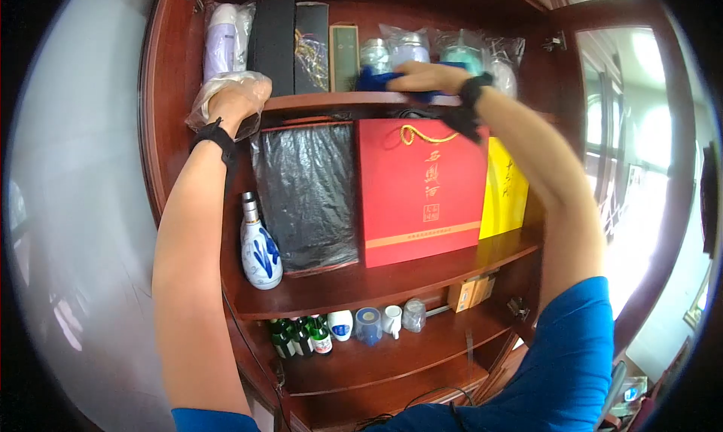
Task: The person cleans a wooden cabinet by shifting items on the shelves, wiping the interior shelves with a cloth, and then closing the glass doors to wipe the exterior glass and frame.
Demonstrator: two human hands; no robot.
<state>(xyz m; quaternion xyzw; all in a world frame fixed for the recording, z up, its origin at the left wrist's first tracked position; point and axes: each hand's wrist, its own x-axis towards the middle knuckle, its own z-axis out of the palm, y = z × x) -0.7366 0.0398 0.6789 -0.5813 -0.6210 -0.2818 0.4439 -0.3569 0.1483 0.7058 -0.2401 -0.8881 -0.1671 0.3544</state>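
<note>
My left hand (239, 102) is raised to the left end of the upper shelf, its fingers closed on a clear plastic bag (202, 109). Something whitish is inside the bag; its kind is hidden. Behind it stands a lilac bottle (221, 44) in plastic. With my right hand (431, 78) I press a dark blue cloth (373, 80) onto the same shelf (331, 100), close to its front edge. Several bagged cups or bottles, among them a lilac one (411, 46) and a green one (461, 49), stand right behind the cloth.
Black boxes (273, 48) fill the upper shelf's left half. Below stand a white-and-blue bottle (260, 251), a black-wrapped box (305, 198), a red gift bag (422, 191) and a yellow bag (503, 191). Green bottles (301, 336) and a mug (392, 321) are lower. A glass door (625, 25) hangs open at right.
</note>
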